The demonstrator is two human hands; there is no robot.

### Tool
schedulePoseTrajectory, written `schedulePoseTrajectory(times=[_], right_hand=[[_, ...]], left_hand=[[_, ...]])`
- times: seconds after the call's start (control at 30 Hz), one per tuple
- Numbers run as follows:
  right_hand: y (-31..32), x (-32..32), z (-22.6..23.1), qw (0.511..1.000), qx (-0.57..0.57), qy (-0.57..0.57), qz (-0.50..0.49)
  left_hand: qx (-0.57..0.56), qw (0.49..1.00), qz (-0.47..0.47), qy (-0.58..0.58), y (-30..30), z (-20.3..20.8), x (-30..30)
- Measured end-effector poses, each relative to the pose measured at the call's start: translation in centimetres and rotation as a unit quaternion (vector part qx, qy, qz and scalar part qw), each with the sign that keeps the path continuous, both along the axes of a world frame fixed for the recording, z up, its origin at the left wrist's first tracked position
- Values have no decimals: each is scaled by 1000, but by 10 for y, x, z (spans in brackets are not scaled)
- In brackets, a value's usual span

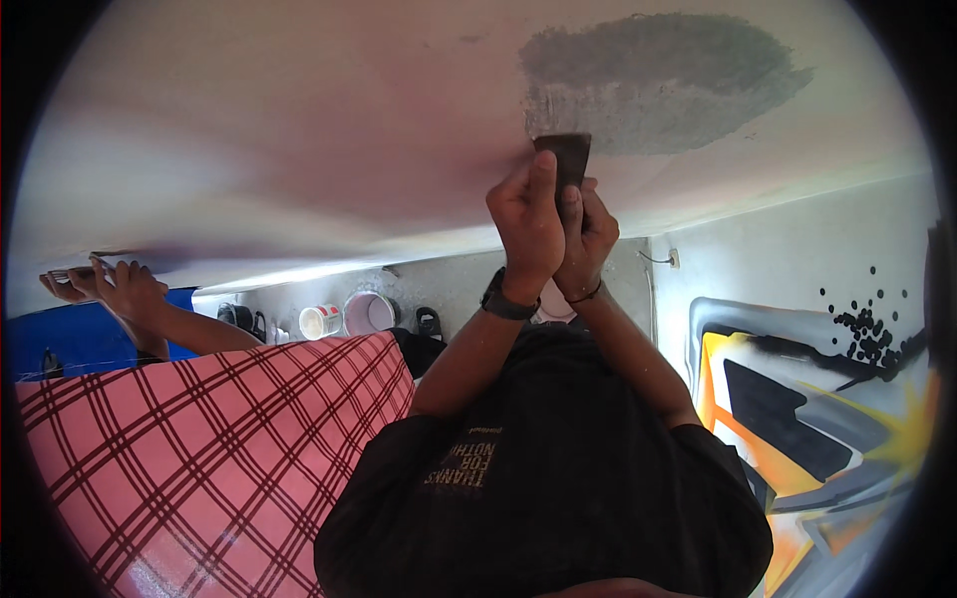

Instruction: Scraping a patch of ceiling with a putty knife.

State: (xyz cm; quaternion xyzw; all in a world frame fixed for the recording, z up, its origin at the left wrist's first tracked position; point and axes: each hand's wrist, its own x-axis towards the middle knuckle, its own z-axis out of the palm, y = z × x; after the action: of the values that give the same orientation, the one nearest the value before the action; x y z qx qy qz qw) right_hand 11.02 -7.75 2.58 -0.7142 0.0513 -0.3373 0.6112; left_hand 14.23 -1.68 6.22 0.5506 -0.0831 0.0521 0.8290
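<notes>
While holding the scraper [564,151] against the ceiling [299,120], at the grey patch [658,80] edge, fingers [543,177] of left hand [525,224] and right hand [592,237] closed tightly on it: could gouge the plaster if tilted too steeply.

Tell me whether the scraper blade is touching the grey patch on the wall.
Touching: the head view shows the scraper blade pressed by both hands against the lower edge of the grey patch.

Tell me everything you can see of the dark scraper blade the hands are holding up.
The scraper blade is dark, flat and roughly rectangular, looking like metal. Its top edge is pressed against the pale surface at the lower edge of a grey patch. The left hand and right hand clasp it together from below, hiding any handle.
</notes>
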Motion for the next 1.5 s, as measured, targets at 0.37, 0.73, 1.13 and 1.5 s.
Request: schedulePoseTrajectory(times=[0.37,0.73,1.13,1.5], right_hand=[[15,1,31,999,26,-5,18],[22,1,35,999,19,-35,-1],[18,3,44,997,66,-29,16],[12,-1,38,997,60,-43,16]], left_hand=[[-26,999,38,15,6,39,-1],[-13,1000,11,3,15,42,0],[15,1000,19,3,12,55,1],[26,999,23,-1,5,53,-4]])
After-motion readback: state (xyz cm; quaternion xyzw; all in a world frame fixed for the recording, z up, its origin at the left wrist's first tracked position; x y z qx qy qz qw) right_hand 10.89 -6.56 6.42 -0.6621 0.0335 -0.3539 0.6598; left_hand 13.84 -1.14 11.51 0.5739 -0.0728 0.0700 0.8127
